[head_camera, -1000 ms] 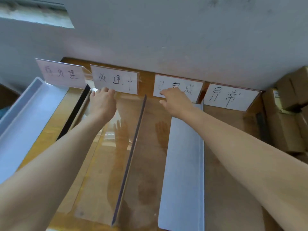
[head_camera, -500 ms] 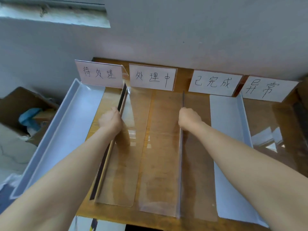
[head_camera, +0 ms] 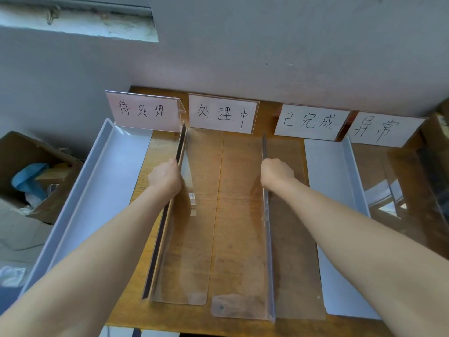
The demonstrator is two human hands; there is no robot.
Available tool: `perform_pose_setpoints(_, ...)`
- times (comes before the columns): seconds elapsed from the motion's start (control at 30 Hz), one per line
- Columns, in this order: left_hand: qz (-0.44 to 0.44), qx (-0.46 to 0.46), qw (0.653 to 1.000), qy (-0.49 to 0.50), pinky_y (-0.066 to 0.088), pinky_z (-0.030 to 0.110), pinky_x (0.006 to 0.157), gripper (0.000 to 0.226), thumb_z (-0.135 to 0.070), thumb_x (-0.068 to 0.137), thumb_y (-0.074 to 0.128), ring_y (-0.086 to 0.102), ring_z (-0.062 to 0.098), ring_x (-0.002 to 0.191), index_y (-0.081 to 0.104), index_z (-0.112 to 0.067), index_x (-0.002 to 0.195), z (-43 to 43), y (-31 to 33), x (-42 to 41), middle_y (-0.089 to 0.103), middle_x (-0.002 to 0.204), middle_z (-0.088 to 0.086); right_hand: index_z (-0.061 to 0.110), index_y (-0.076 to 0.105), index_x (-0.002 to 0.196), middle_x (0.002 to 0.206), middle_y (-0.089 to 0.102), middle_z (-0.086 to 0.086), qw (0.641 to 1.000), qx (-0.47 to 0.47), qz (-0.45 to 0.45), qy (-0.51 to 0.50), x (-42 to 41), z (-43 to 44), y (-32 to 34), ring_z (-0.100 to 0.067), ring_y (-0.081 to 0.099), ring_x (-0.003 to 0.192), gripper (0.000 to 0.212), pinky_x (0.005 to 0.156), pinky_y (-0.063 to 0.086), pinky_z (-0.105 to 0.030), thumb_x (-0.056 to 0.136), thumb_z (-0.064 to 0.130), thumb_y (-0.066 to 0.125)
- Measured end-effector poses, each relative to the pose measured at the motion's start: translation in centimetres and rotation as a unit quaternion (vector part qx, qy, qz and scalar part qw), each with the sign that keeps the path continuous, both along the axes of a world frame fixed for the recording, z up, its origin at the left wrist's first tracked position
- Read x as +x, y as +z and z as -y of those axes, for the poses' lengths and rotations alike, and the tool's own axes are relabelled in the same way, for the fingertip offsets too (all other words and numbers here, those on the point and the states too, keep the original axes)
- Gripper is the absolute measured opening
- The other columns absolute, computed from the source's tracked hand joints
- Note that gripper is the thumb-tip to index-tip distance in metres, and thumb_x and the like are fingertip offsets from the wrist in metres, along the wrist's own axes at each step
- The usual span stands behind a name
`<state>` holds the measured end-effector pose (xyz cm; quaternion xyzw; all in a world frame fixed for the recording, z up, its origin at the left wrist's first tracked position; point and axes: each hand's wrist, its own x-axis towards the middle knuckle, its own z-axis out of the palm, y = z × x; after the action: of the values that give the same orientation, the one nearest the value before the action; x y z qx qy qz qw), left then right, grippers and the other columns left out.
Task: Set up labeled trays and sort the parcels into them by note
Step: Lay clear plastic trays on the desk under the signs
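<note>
Four handwritten label cards stand along the wall: a pink one (head_camera: 145, 111), a white one (head_camera: 222, 114), a third (head_camera: 309, 122) and a fourth (head_camera: 384, 130). Below the second card lie two clear L-shaped acrylic pieces on the wooden table (head_camera: 160, 147). My left hand (head_camera: 165, 177) grips the upright wall of the left clear piece (head_camera: 194, 239). My right hand (head_camera: 277, 173) grips the upright wall of the right clear piece (head_camera: 240, 239). A white tray piece (head_camera: 97, 186) lies under the pink card, another (head_camera: 337, 215) below the third card.
A cardboard box (head_camera: 29, 176) with blue cloth and scraps sits on the floor at the left. More clear acrylic (head_camera: 398, 190) lies at the table's far right beside brown boxes (head_camera: 439, 127). The grey wall stands right behind the cards.
Both hands left the label cards and came back to the upright walls of the two clear pieces, which they now grip. The view shifted left, showing the floor box.
</note>
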<state>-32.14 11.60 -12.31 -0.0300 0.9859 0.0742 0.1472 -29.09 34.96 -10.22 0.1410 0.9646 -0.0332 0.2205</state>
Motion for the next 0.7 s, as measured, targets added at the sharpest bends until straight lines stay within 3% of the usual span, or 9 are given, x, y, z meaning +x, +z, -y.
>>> perform_pose_setpoints(0.1, -0.021, -0.004, 1.0, -0.007, 0.039, 0.036, 0.062, 0.017, -0.004, 0.09, 0.051, 0.05, 0.03, 0.081, 0.046, -0.007, 0.106, 0.3, 0.8, -1.6, 0.06, 0.102, 0.016, 0.005, 0.059, 0.106, 0.09, 0.06, -0.008, 0.998, 0.019, -0.051, 0.017, -1.5, -0.3, 0.9, -0.023, 0.056, 0.08, 0.017, 0.059, 0.043, -0.03, 0.09, 0.003, 0.054)
perform_pose_setpoints(0.17, -0.046, 0.0, 0.999, -0.015, 0.037, 0.036, 0.063, 0.015, -0.005, 0.09, 0.051, 0.053, 0.035, 0.087, 0.045, -0.006, 0.103, 0.7, 1.4, -3.2, 0.059, 0.104, 0.017, 0.005, 0.057, 0.108, 0.099, 0.062, -0.011, 0.994, 0.018, -0.096, 0.044, -3.0, -0.2, 1.6, -0.026, 0.057, 0.089, 0.018, 0.067, 0.045, -0.033, 0.09, 0.006, 0.055)
perform_pose_setpoints(0.37, -0.07, -0.008, 0.997, 0.013, 0.04, 0.04, 0.071, 0.022, 0.0, 0.088, 0.048, 0.053, 0.04, 0.102, 0.049, -0.002, 0.11, 3.4, 2.8, -7.4, 0.053, 0.114, 0.019, 0.006, 0.056, 0.117, 0.105, 0.061, -0.012, 0.981, -0.009, -0.166, 0.098, -7.1, 1.6, 2.8, -0.027, 0.055, 0.096, 0.027, 0.075, 0.048, -0.034, 0.091, 0.004, 0.051)
perform_pose_setpoints(0.53, -0.041, -0.12, 0.985, 0.116, 0.039, 0.045, 0.092, 0.046, -0.002, 0.085, 0.056, 0.04, 0.039, 0.118, 0.043, 0.001, 0.129, 8.1, 1.8, -9.0, 0.041, 0.129, 0.022, 0.004, 0.058, 0.11, 0.109, 0.057, -0.015, 0.976, -0.009, -0.182, 0.122, -10.0, 3.0, 3.1, -0.03, 0.051, 0.103, 0.023, 0.078, 0.044, -0.036, 0.088, 0.0, 0.051)
perform_pose_setpoints(0.7, 0.004, -0.112, 0.975, 0.192, 0.039, 0.049, 0.092, 0.056, -0.006, 0.088, 0.054, 0.042, 0.045, 0.118, 0.03, 0.0, 0.138, 12.2, -0.3, -8.8, 0.038, 0.133, 0.025, 0.002, 0.055, 0.118, 0.124, 0.053, -0.015, 0.97, 0.005, -0.186, 0.154, -12.9, 4.2, 2.9, -0.032, 0.042, 0.119, 0.03, 0.095, 0.04, -0.04, 0.088, 0.004, 0.053)
